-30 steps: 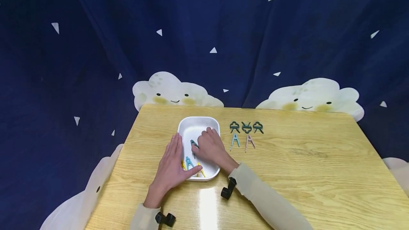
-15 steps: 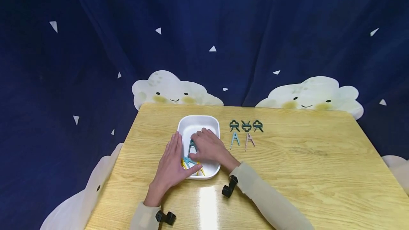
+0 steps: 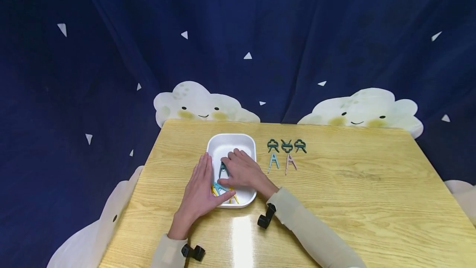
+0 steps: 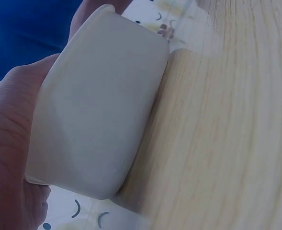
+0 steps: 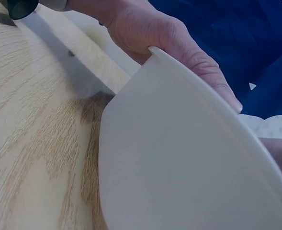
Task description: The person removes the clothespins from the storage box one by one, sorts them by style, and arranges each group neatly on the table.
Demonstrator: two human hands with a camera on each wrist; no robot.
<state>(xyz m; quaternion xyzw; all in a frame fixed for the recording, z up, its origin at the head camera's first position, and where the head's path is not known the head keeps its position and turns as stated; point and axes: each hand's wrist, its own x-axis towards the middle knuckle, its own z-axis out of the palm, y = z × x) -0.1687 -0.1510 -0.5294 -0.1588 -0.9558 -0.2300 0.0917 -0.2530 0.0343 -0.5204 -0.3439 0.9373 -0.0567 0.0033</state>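
Observation:
My left hand [image 3: 200, 189] lies along the left side of a white tray [image 3: 231, 136], its fingers straight at the rim and its thumb reaching over the near rim. In the left wrist view that hand [image 4: 11, 129] rests against the tray's rim. Inside the tray, my right hand [image 3: 243, 171] pinches a dark green clothespin [image 3: 222, 170], index fingertip at its top and thumb near its lower end. Below it lie a light blue clothespin [image 3: 218, 188] and yellow clothespins [image 3: 235, 197], partly hidden by the left hand. The right wrist view shows mainly the tray's outer wall.
Right of the tray, several clips lie in two rows on the wooden table [image 3: 353, 193]: dark green cloud-shaped clips [image 3: 287, 147] behind, a light blue clothespin [image 3: 273, 162] and a pink clothespin [image 3: 290, 163] in front. A dark blue curtain [image 3: 238, 24] hangs beyond the table.
My right hand has shifted slightly and taken hold of the dark green clothespin, which has turned. The light blue clothespin has tilted and slid down. The left hand stays on the tray.

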